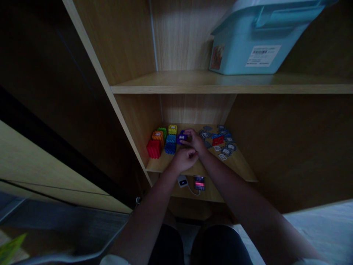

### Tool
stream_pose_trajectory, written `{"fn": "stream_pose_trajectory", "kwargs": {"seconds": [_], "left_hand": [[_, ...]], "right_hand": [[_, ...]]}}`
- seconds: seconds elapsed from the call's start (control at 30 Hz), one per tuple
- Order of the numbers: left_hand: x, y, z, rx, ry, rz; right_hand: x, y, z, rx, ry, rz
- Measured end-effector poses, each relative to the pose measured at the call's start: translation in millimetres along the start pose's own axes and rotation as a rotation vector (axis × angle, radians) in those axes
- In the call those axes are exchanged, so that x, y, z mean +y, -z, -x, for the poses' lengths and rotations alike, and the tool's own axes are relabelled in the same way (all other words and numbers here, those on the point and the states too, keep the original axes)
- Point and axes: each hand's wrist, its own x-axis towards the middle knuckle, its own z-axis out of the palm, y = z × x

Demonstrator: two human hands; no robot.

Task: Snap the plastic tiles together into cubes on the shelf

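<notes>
On the low shelf, my right hand (195, 141) has its thumb and fingers at the right side of a small stack of purple tiles (181, 137), gripping it. My left hand (184, 160) is just in front, below the right wrist, with its fingers curled closed; whether anything is inside them is hidden. Left of the purple stack stand stacks of blue tiles (170, 147), light blue tiles (171, 138) and yellow tiles (172, 129). Farther left are red tiles (154, 148), orange tiles (158, 136) and green tiles (162, 131).
Loose grey pieces (226, 151) lie scattered to the right, around a red piece (218, 140). A light blue bin (234, 55) sits on the upper shelf (176, 88). Nearer me, a white device (182, 181) is cabled to a phone (199, 183).
</notes>
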Motion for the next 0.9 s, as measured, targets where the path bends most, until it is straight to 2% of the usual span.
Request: {"fn": "stream_pose_trajectory", "kwargs": {"seconds": [0.33,0.67,0.9], "left_hand": [[2,1.8,1,-0.015,0.014,-0.018],[2,0.8,0,-0.021,0.010,0.011],[6,2.7,1,-0.009,-0.001,0.007]], "right_hand": [[9,2,5,0.038,0.038,0.045],[34,-1,6,0.058,0.091,0.015],[31,0,5,0.064,0.095,0.018]]}}
